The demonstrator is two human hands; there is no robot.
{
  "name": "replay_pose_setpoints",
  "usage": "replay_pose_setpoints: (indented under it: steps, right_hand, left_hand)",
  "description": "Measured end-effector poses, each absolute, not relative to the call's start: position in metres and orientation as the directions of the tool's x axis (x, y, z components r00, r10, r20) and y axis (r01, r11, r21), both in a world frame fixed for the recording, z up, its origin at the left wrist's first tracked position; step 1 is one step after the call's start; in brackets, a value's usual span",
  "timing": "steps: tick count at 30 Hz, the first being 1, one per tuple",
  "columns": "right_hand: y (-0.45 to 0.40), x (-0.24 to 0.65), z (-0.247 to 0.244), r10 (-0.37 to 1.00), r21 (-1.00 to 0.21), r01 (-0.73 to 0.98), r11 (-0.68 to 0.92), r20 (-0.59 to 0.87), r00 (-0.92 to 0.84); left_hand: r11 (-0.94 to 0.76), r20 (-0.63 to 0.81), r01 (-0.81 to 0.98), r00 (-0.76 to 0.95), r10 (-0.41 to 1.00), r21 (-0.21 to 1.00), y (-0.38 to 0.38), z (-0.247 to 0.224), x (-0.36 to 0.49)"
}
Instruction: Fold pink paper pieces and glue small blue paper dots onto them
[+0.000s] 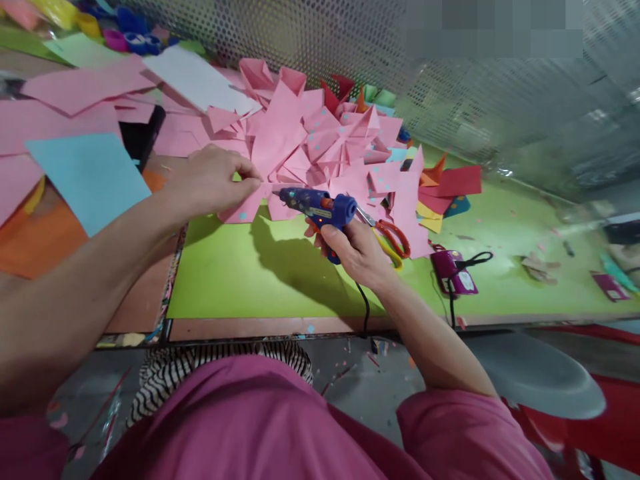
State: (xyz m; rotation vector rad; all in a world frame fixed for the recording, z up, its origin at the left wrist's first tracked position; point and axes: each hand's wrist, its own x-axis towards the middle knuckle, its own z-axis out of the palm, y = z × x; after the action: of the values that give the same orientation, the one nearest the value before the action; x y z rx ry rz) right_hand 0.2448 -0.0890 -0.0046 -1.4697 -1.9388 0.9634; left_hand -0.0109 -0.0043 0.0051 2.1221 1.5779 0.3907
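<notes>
My right hand [357, 250] is wrapped round a blue glue gun [320, 203], its nozzle pointing left and its black cord running down over the table edge. The nozzle tip is close to a folded pink paper piece [240, 212] with a light blue dot. My left hand [215, 180] pinches at the upper edge of that piece, thumb and forefinger together. Behind both hands lies a heap of pink folded paper [280, 127], some of it dotted blue. Scissors [393, 239] with red and yellow handles lie just right of the glue gun.
Blue paper [93, 177] and orange paper [43, 237] lie at left beside a black object [143, 137]. A purple case [454, 272] with a black cord sits on the green tabletop [215, 287]. A perforated metal panel [320, 40] rises behind. A grey stool [540, 373] stands below right.
</notes>
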Motion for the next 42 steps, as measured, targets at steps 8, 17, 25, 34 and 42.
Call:
replay_pose_setpoints:
  steps: [8,17,25,34,42]
  right_hand:
    - [-0.0894,0.2427,-0.0030,0.965,-0.722,0.668,0.179,-0.003,-0.262]
    - [-0.0874,0.2390,-0.0023,0.962,-0.699,0.686,0.201,0.010,-0.272]
    - [-0.0884,0.2376,-0.0016,0.963,-0.694,0.688,0.213,0.030,-0.267]
    - [-0.0882,0.2361,0.0016,0.959,-0.664,0.707,0.243,0.055,-0.278]
    - [-0.0877,0.2351,0.0002,0.951,-0.637,0.718,0.279,0.077,-0.300]
  left_hand:
    - [-0.234,-0.047,0.816,0.303,0.952,0.529,-0.0046,0.0032,-0.0112]
    - [-0.241,-0.048,0.808,0.314,0.948,0.538,-0.0042,0.0015,-0.0111]
    - [-0.266,-0.028,0.803,0.331,0.943,0.533,-0.0055,0.0022,-0.0119]
    - [-0.272,-0.045,0.797,0.350,0.936,0.540,-0.0068,0.0053,-0.0119]
    - [-0.254,-0.060,0.813,0.333,0.941,0.524,-0.0073,0.0044,-0.0126]
